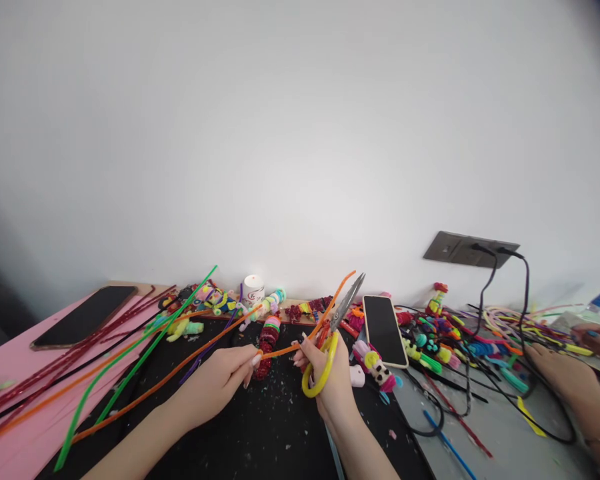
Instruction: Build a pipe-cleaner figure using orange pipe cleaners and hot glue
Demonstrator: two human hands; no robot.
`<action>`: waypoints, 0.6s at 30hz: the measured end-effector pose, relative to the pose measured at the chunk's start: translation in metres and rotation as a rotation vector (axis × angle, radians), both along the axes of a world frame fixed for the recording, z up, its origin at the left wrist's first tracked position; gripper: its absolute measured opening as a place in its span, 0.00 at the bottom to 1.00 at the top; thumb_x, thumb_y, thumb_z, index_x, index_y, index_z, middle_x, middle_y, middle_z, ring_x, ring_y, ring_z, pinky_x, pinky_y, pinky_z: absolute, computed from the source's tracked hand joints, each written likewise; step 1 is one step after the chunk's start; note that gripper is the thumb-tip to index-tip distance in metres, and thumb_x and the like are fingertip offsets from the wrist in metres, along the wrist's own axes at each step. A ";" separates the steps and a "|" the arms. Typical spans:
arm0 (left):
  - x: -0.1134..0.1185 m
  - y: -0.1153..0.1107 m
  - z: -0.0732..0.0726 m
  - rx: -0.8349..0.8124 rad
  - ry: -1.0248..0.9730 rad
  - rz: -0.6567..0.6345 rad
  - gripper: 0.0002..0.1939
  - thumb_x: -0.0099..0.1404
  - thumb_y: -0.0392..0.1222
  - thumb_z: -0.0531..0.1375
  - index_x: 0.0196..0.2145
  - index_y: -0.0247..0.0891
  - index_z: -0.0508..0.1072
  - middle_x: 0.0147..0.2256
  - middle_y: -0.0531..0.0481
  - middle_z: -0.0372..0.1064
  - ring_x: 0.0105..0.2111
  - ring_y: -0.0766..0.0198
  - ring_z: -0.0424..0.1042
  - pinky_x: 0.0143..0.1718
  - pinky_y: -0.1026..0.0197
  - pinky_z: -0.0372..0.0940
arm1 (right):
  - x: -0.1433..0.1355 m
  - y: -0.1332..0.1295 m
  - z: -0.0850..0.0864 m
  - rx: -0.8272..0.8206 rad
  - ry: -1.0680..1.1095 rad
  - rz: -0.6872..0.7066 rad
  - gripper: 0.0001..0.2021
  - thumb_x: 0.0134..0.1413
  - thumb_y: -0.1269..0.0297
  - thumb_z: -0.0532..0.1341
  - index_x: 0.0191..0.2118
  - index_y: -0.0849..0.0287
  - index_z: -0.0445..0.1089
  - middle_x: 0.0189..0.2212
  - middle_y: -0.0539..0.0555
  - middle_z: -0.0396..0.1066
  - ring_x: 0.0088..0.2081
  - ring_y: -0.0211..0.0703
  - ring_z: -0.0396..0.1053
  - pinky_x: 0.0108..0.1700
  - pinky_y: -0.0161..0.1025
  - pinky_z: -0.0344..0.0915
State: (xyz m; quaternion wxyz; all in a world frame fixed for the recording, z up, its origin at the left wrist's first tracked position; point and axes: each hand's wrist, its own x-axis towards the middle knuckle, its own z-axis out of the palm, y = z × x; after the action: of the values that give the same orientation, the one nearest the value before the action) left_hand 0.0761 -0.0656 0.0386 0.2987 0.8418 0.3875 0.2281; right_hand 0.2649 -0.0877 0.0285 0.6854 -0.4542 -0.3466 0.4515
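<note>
Left grip: closed, fingertips pinching an orange pipe cleaner. Right grip: closed on scissors, blades pointing up, with fingertips also at the orange strand. Pipe cleaner is held between both hands, above the black surface. Handling, judged: pinch close to the worked part, keep the strand lightly taut, blades angled clear of fingers. Container: white cup-like item near the wall; contents cannot be made out.
</note>
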 end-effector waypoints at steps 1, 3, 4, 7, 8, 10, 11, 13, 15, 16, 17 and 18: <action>-0.001 0.000 0.000 0.006 0.013 -0.016 0.21 0.71 0.45 0.41 0.24 0.39 0.61 0.25 0.53 0.64 0.27 0.63 0.65 0.32 0.62 0.57 | 0.001 0.000 0.000 -0.001 -0.005 0.001 0.17 0.44 0.62 0.69 0.32 0.57 0.58 0.20 0.44 0.66 0.18 0.37 0.70 0.21 0.32 0.65; -0.002 0.000 0.000 0.015 0.041 -0.040 0.20 0.71 0.45 0.41 0.24 0.40 0.61 0.25 0.52 0.64 0.27 0.62 0.64 0.32 0.62 0.56 | 0.002 0.000 0.001 0.004 -0.006 0.005 0.17 0.45 0.62 0.69 0.32 0.56 0.58 0.20 0.44 0.67 0.18 0.38 0.70 0.21 0.33 0.65; -0.002 0.000 0.001 0.018 0.052 -0.044 0.20 0.71 0.45 0.41 0.24 0.40 0.61 0.25 0.52 0.64 0.27 0.62 0.64 0.32 0.62 0.56 | 0.002 0.000 0.001 0.007 -0.007 0.008 0.17 0.45 0.62 0.69 0.32 0.56 0.58 0.20 0.45 0.67 0.18 0.38 0.70 0.21 0.33 0.65; -0.003 0.000 0.006 0.005 0.043 -0.034 0.20 0.71 0.45 0.42 0.25 0.39 0.62 0.26 0.52 0.64 0.28 0.62 0.64 0.33 0.62 0.56 | 0.001 -0.001 0.002 0.001 -0.014 0.006 0.16 0.46 0.62 0.68 0.32 0.56 0.58 0.20 0.45 0.67 0.19 0.40 0.71 0.22 0.34 0.66; -0.002 -0.001 0.008 -0.019 0.021 -0.022 0.20 0.71 0.46 0.42 0.25 0.39 0.63 0.26 0.52 0.64 0.28 0.62 0.64 0.33 0.62 0.57 | 0.000 -0.002 0.001 -0.004 -0.017 0.004 0.15 0.46 0.62 0.68 0.31 0.56 0.58 0.20 0.45 0.67 0.20 0.41 0.71 0.23 0.35 0.67; -0.001 -0.002 0.011 -0.100 -0.046 0.004 0.19 0.71 0.47 0.43 0.29 0.39 0.66 0.27 0.53 0.64 0.25 0.64 0.64 0.31 0.64 0.58 | -0.001 -0.002 0.000 -0.014 -0.008 0.001 0.15 0.46 0.62 0.68 0.31 0.56 0.59 0.20 0.46 0.67 0.21 0.43 0.72 0.24 0.37 0.68; 0.000 -0.002 0.011 -0.145 -0.079 0.014 0.18 0.70 0.48 0.43 0.32 0.39 0.67 0.27 0.54 0.64 0.23 0.66 0.63 0.29 0.64 0.58 | -0.002 -0.002 -0.001 -0.017 0.003 -0.004 0.15 0.45 0.62 0.69 0.31 0.56 0.59 0.20 0.47 0.68 0.22 0.44 0.73 0.25 0.37 0.69; 0.001 -0.003 0.010 -0.198 -0.118 0.023 0.16 0.70 0.48 0.45 0.35 0.39 0.68 0.26 0.56 0.63 0.20 0.68 0.60 0.27 0.65 0.58 | -0.003 -0.002 -0.003 -0.019 0.034 -0.021 0.16 0.43 0.61 0.69 0.30 0.56 0.60 0.21 0.48 0.69 0.23 0.45 0.73 0.26 0.39 0.69; 0.003 -0.004 0.009 -0.190 -0.124 0.016 0.15 0.69 0.48 0.47 0.34 0.38 0.68 0.24 0.56 0.61 0.20 0.68 0.61 0.27 0.66 0.58 | -0.003 -0.002 -0.004 -0.015 0.062 -0.036 0.16 0.42 0.61 0.70 0.30 0.56 0.60 0.21 0.49 0.69 0.23 0.44 0.73 0.27 0.39 0.69; 0.003 -0.005 0.008 -0.178 -0.122 0.011 0.16 0.69 0.48 0.47 0.33 0.38 0.68 0.24 0.56 0.61 0.20 0.68 0.61 0.27 0.66 0.58 | -0.003 -0.002 -0.004 -0.013 0.070 -0.037 0.16 0.42 0.61 0.70 0.30 0.56 0.60 0.21 0.49 0.70 0.23 0.44 0.73 0.27 0.39 0.69; 0.003 -0.005 0.008 -0.165 -0.122 0.007 0.17 0.69 0.48 0.46 0.32 0.38 0.68 0.24 0.56 0.61 0.21 0.68 0.61 0.27 0.66 0.58 | -0.004 -0.003 -0.003 -0.014 0.072 -0.034 0.16 0.42 0.61 0.70 0.30 0.56 0.60 0.22 0.49 0.70 0.22 0.43 0.72 0.27 0.39 0.69; 0.004 -0.006 0.007 -0.155 -0.124 0.006 0.17 0.70 0.48 0.45 0.31 0.38 0.68 0.24 0.56 0.62 0.21 0.68 0.61 0.27 0.66 0.58 | -0.004 -0.003 -0.003 -0.017 0.067 -0.030 0.16 0.42 0.61 0.70 0.30 0.57 0.60 0.22 0.50 0.70 0.22 0.43 0.72 0.27 0.39 0.69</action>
State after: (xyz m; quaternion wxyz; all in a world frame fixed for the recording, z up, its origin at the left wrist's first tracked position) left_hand 0.0796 -0.0714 0.0461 0.3857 0.7994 0.3872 0.2498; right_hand 0.2610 -0.0907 0.0259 0.6996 -0.4496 -0.3126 0.4591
